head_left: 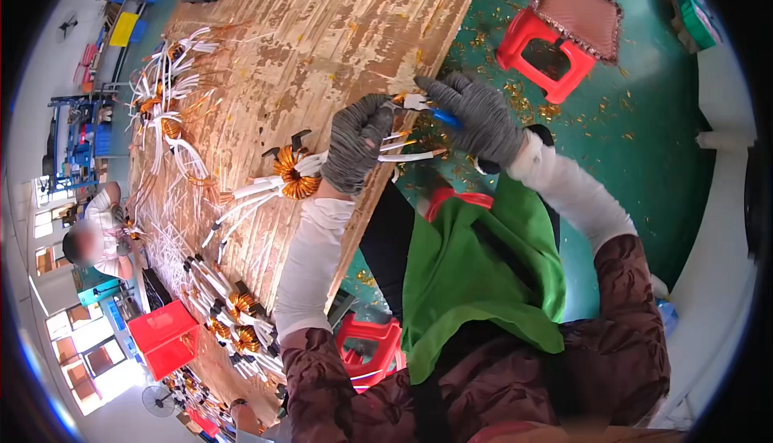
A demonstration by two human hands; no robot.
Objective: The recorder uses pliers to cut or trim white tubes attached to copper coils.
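Observation:
In a grey striped glove, my left hand (354,143) is closed round the white-sleeved wire leads of a copper-wound ring coil (296,172). The coil rests at the table's edge, and the bare copper-coloured lead ends stick out past my fingers. My right hand (481,121), gloved the same way, grips a small tool with a blue handle (445,117). Its pale front end meets a lead tip beside my left thumb. The exact kind of tool is too small to make out.
The worn wooden table (346,32) carries more coils with white leads (165,113) at left and another pile (241,306) nearer. A red bin (163,338) stands by a co-worker (101,233). At right, a red stool (531,48) with a cushion sits on the scrap-strewn green floor.

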